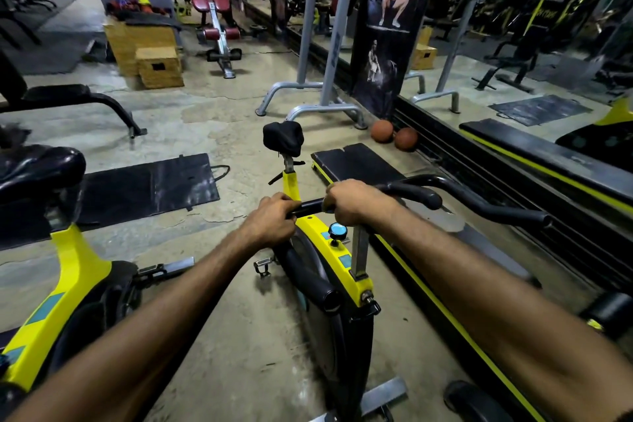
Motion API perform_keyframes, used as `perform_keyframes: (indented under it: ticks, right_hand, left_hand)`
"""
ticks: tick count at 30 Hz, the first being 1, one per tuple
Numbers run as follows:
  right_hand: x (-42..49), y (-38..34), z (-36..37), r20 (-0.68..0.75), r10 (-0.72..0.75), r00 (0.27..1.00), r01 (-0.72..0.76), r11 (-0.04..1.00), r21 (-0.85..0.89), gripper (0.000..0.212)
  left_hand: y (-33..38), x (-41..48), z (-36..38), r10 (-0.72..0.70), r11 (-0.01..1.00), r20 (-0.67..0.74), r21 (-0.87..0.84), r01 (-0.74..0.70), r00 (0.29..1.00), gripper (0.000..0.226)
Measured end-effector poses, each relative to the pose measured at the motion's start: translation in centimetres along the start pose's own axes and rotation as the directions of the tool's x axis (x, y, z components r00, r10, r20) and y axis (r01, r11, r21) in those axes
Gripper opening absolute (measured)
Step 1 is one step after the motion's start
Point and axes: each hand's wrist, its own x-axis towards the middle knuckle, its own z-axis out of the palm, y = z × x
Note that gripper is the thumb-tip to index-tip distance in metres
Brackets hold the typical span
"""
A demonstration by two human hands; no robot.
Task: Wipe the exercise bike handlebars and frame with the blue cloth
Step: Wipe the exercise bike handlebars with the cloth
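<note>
A yellow and black exercise bike stands in front of me, its yellow frame point(320, 243) running down to the flywheel. Its black handlebars point(479, 202) curve off to the right. My left hand point(270, 221) is closed around the left end of the bar. My right hand point(356, 204) grips the middle of the same bar, close beside the left. The black saddle point(283, 138) sits beyond the hands. A blue-topped knob point(337, 231) sticks up from the frame just below my right hand. No blue cloth shows in either hand or anywhere nearby.
A second yellow bike point(65, 288) stands close on the left. Black mats point(144, 185) lie on the concrete floor. Two brown balls point(394, 135) rest by the mirrored wall on the right. A grey steel rack point(325, 55) and wooden boxes point(150, 52) stand further back.
</note>
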Motion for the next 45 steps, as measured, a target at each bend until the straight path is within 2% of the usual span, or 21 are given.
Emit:
perform_keyframes:
  ticks: [3,5,8,13,14,17,19,21,23,25,29,32,36,37,39,40,41,42,43,44,45]
  right_hand:
    - [-1.1,-0.7,0.2,-0.038,-0.086,0.996,0.074,0.965,-0.254,0.021]
    - [-2.1,-1.9,0.2,-0.058,-0.097,0.994,0.068,0.922,-0.381,0.022]
    - [-3.7,-3.3,0.4,-0.120,-0.064,0.991,0.001,0.887,-0.461,0.024]
    - [-4.0,-1.9,1.1,-0.258,0.017,0.966,-0.101,0.943,-0.317,0.030]
    - [-3.3,-1.7,1.0,-0.257,0.069,0.964,-0.126,0.969,-0.211,0.030]
    - [-0.5,-1.1,0.2,-0.157,0.231,0.960,-0.202,0.963,0.180,0.021]
    - [0.8,-0.2,-0.3,-0.056,0.243,0.969,-0.220,0.940,0.259,0.022]
    - [1.0,0.5,-0.5,0.029,0.222,0.975,-0.222,0.940,0.258,0.026]
    - [0.6,0.8,-0.6,0.033,0.154,0.988,-0.157,0.973,0.168,0.025]
    - [-0.6,0.5,-0.4,-0.022,0.045,0.999,-0.046,0.998,-0.040,0.024]
    - [-3.6,-1.8,0.5,-0.062,-0.080,0.995,0.048,0.914,-0.403,0.026]
    - [-5.7,-2.0,0.6,-0.073,-0.089,0.993,0.043,0.876,-0.480,0.029]
    - [-8.3,0.6,1.1,-0.276,-0.147,0.950,0.048,0.941,-0.335,0.021]
    - [-8.8,1.5,1.2,-0.350,-0.094,0.932,0.021,0.978,-0.207,0.019]
    - [-9.2,2.9,0.9,-0.482,0.147,0.864,-0.073,0.983,0.170,0.024]
    - [-8.9,3.4,0.9,-0.490,0.330,0.807,-0.118,0.902,0.414,0.025]
    - [-8.5,3.7,0.9,-0.408,0.491,0.769,-0.114,0.734,0.669,0.024]
    - [-7.8,4.0,1.2,-0.252,0.580,0.775,-0.086,0.492,0.866,0.022]
    - [-6.9,4.2,1.5,-0.085,0.590,0.803,-0.071,0.237,0.969,0.023]
    - [-6.3,4.6,1.7,0.075,0.561,0.825,-0.096,0.008,0.995,0.026]
    - [-5.9,5.0,1.8,0.214,0.521,0.826,-0.145,-0.171,0.975,0.028]
  left_hand:
    - [-0.3,0.1,0.1,0.006,1.000,-0.003,-0.006,-0.006,1.000,0.048]
    - [-0.1,0.4,0.0,0.016,1.000,0.000,0.002,-0.016,1.000,0.045]
    - [0.1,1.1,-0.3,0.029,1.000,0.014,0.009,-0.029,0.999,0.040]
    - [0.6,1.7,-0.2,0.037,0.999,0.032,0.012,-0.037,0.999,0.041]
    - [0.7,1.8,-0.2,0.038,0.999,0.034,0.018,-0.038,0.999,0.040]
    - [0.6,1.8,-0.1,0.040,0.999,0.043,0.028,-0.042,0.998,0.040]
    - [0.4,1.9,-0.1,0.040,0.999,0.039,0.014,-0.041,0.998,0.041]
    - [0.3,1.9,-0.1,0.043,0.999,0.035,0.006,-0.043,0.998,0.042]
    - [0.3,2.0,-0.2,0.045,0.999,0.042,-0.001,-0.045,0.998,0.042]
    - [0.2,2.2,-0.3,0.047,0.999,0.050,-0.008,-0.046,0.998,0.042]
    - [0.6,2.6,-0.3,0.080,0.997,0.055,-0.011,-0.080,0.995,0.043]
    - [1.3,3.1,0.0,0.114,0.993,0.074,-0.005,-0.114,0.991,0.043]
    - [1.8,3.8,0.2,0.155,0.988,0.104,-0.026,-0.153,0.982,0.052]
    - [1.9,4.1,0.3,0.163,0.986,0.111,-0.034,-0.160,0.980,0.053]
    - [2.1,4.4,0.5,0.172,0.985,0.108,-0.047,-0.168,0.979,0.049]
    - [2.1,4.6,0.7,0.175,0.984,0.103,-0.050,-0.170,0.979,0.047]
    - [2.1,4.6,0.7,0.177,0.984,0.099,-0.051,-0.172,0.979,0.046]
    - [2.1,4.6,0.7,0.177,0.984,0.098,-0.053,-0.173,0.979,0.045]
    - [2.1,4.5,0.6,0.172,0.984,0.101,-0.053,-0.168,0.980,0.044]
    - [2.0,4.5,0.6,0.166,0.986,0.106,-0.051,-0.161,0.980,0.044]
    - [1.9,4.4,0.5,0.157,0.987,0.111,-0.048,-0.152,0.981,0.044]
